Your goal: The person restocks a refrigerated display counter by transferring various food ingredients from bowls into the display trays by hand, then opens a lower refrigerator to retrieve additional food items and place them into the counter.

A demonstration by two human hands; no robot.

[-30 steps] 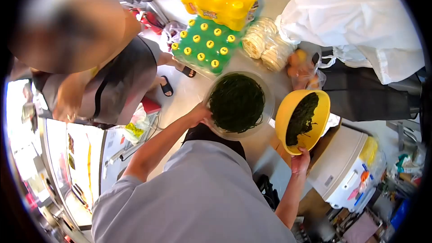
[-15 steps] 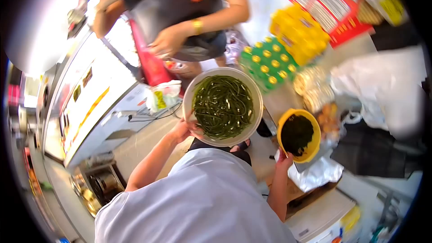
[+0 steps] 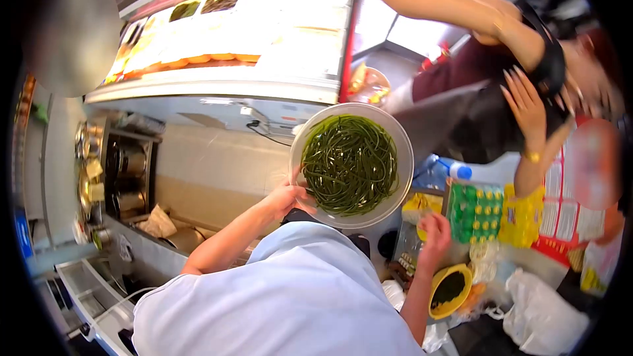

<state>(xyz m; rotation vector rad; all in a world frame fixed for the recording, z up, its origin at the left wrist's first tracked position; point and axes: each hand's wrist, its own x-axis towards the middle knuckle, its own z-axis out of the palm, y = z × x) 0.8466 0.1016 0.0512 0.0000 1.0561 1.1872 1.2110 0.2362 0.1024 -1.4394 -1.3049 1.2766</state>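
My left hand [image 3: 288, 199] grips the lower left rim of a round translucent bowl [image 3: 406, 173]. Long dark green strands, like seaweed stems with pale flecks [image 3: 349, 165], fill most of it. To the right of the bowl, my right hand [image 3: 436, 232] is raised with its fingers loosely bent, and nothing shows in it. Below that hand, apart from it, stands a yellow basket-like bowl [image 3: 467, 285] with a dark green mass inside.
A lit display case [image 3: 217, 86] runs along the upper left. Another person [image 3: 488, 118] stands at the upper right, arms bent. Green-wrapped bottles [image 3: 473, 212], a yellow pack [image 3: 519, 219] and a white plastic bag [image 3: 544, 310] lie at right. Metal pots [image 3: 130, 165] sit on a left shelf.
My right hand has let go of the yellow bowl and lifted away from it. The view has turned left, bringing the display case across the top. My left hand still carries the translucent bowl.
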